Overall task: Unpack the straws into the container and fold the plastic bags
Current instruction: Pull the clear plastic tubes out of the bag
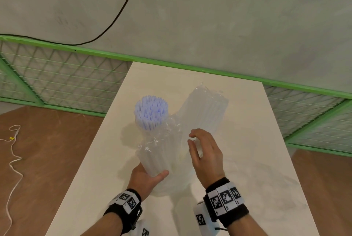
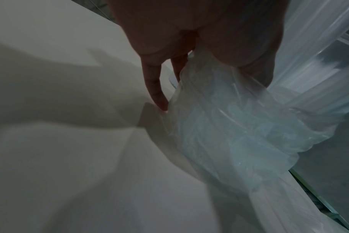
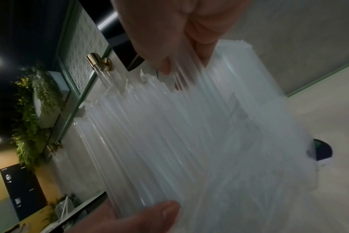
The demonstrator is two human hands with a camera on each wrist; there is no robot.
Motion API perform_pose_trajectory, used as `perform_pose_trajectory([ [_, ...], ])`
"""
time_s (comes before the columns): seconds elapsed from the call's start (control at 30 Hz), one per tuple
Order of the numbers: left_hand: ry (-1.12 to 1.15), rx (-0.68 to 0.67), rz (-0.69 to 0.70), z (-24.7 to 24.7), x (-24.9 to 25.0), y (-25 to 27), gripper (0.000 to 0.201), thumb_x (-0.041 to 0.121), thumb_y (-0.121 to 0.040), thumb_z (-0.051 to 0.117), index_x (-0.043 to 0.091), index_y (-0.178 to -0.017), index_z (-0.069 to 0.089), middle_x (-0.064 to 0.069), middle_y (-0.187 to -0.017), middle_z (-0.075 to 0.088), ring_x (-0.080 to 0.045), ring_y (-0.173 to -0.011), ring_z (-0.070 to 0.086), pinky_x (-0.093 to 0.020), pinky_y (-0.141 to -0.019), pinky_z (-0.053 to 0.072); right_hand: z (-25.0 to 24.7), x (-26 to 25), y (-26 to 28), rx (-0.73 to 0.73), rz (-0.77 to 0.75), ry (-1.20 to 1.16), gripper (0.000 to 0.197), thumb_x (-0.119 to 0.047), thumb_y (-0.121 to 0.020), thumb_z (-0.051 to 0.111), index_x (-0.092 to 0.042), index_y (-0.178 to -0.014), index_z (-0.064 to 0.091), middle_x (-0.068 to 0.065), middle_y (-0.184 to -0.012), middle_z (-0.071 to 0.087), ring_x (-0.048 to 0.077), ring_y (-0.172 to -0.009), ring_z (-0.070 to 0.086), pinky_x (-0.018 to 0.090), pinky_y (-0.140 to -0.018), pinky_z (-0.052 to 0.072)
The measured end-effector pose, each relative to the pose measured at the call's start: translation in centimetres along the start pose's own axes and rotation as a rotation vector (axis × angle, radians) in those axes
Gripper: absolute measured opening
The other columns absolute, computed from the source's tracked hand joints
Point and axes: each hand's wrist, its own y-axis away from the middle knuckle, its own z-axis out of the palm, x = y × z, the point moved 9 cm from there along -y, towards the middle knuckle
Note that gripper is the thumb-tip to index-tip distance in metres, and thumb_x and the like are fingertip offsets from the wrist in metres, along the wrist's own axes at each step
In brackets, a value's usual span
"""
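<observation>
Head view: left hand [image 1: 147,177] grip closed around bagged straws [image 1: 155,157]

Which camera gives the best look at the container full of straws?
The head view: the container of straws stands upright on the table, its whole top showing, beyond the bag the left hand grips. The left wrist view shows only crumpled plastic and the right wrist view blurred straws; I cannot pick it out there.

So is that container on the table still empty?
No, in the head view the container already holds a standing bunch of straws, tips poking up.
</observation>
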Motion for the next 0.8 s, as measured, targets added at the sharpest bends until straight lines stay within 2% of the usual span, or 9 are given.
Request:
perform_pose_trajectory([
  [0.1, -0.003, 0.012, -0.005, 0.0, -0.2, -0.2, 0.053, 0.046, -0.057, 0.089, 0.023, -0.101, 0.071, 0.008, -0.089, 0.076, -0.006, -0.085, 0.071, -0.035, -0.083, 0.058, 0.7, 0.2, -0.1, -0.059, 0.033, -0.006, 0.028, -0.007, -0.087, 0.071, -0.020, -0.108, 0.057, -0.001, -0.120, 0.062, 0.000, -0.113, 0.052, 0.001, -0.093, 0.034],
  [0.2, -0.009, 0.007, -0.004, 0.1, -0.3, -0.3, 0.056, 0.048, -0.056, 0.088, 0.023, -0.102, 0.071, 0.008, -0.090, 0.076, -0.006, -0.085, 0.071, -0.034, -0.083, 0.057, 1.5, 0.4, -0.4, -0.124, 0.081, -0.032, 0.040, -0.013, -0.089, 0.071, -0.032, -0.117, 0.050, -0.009, -0.117, 0.061, 0.000, -0.104, 0.054, -0.002, -0.088, 0.034],
  [0.33, -0.003, 0.016, 0.007, 0.1, 0.1, -0.1, 0.049, 0.038, -0.063, 0.090, 0.020, -0.104, 0.070, 0.006, -0.089, 0.076, -0.006, -0.084, 0.071, -0.029, -0.080, 0.056, 2.5, 0.4, -0.9, -0.152, 0.039, -0.006, 0.034, -0.017, -0.088, 0.071, -0.023, -0.119, 0.060, -0.008, -0.114, 0.065, 0.002, -0.101, 0.056, 0.000, -0.087, 0.036],
  [0.47, 0.015, 0.009, 0.007, 0.1, 0.1, 0.0, 0.049, 0.039, -0.062, 0.090, 0.022, -0.104, 0.070, 0.007, -0.090, 0.076, -0.006, -0.085, 0.072, -0.033, -0.082, 0.058, 3.3, 0.2, -1.4, -0.166, -0.015, 0.028, 0.023, -0.015, -0.086, 0.074, -0.016, -0.108, 0.066, -0.004, -0.101, 0.067, 0.008, -0.090, 0.059, 0.011, -0.082, 0.043],
  [0.57, 0.024, 0.003, 0.003, 0.1, 0.0, 0.0, 0.048, 0.039, -0.062, 0.090, 0.022, -0.103, 0.071, 0.007, -0.090, 0.077, -0.006, -0.084, 0.072, -0.035, -0.083, 0.058, 3.3, 0.6, -1.5, -0.169, 0.047, 0.019, 0.024, -0.014, -0.087, 0.070, -0.021, -0.107, 0.059, -0.006, -0.095, 0.066, 0.007, -0.085, 0.057, 0.008, -0.078, 0.039],
  [0.67, 0.012, 0.009, 0.008, 0.1, 0.2, 0.0, 0.047, 0.037, -0.063, 0.090, 0.021, -0.103, 0.071, 0.007, -0.089, 0.076, -0.005, -0.084, 0.072, -0.032, -0.082, 0.057, 3.3, 1.3, -1.1, -0.230, 0.150, -0.019, 0.033, -0.014, -0.092, 0.059, -0.034, -0.112, 0.044, -0.007, -0.096, 0.065, 0.007, -0.086, 0.058, 0.013, -0.073, 0.042],
  [0.73, 0.004, 0.015, 0.006, 0.0, 0.2, 0.0, 0.047, 0.037, -0.063, 0.090, 0.020, -0.103, 0.071, 0.007, -0.089, 0.076, -0.005, -0.084, 0.071, -0.028, -0.080, 0.057, 2.9, 1.3, -0.9, -0.238, 0.159, -0.048, 0.032, -0.015, -0.097, 0.053, -0.035, -0.119, 0.043, -0.007, -0.101, 0.064, 0.002, -0.091, 0.056, 0.005, -0.075, 0.039],
  [0.8, -0.009, 0.011, 0.005, 0.0, 0.0, -0.1, 0.049, 0.039, -0.062, 0.090, 0.020, -0.103, 0.071, 0.006, -0.089, 0.076, -0.006, -0.084, 0.071, -0.029, -0.080, 0.057, 2.4, 1.3, -1.0, -0.201, 0.129, -0.039, 0.027, -0.017, -0.099, 0.054, -0.032, -0.121, 0.048, -0.007, -0.102, 0.063, 0.000, -0.093, 0.054, 0.000, -0.078, 0.036],
])
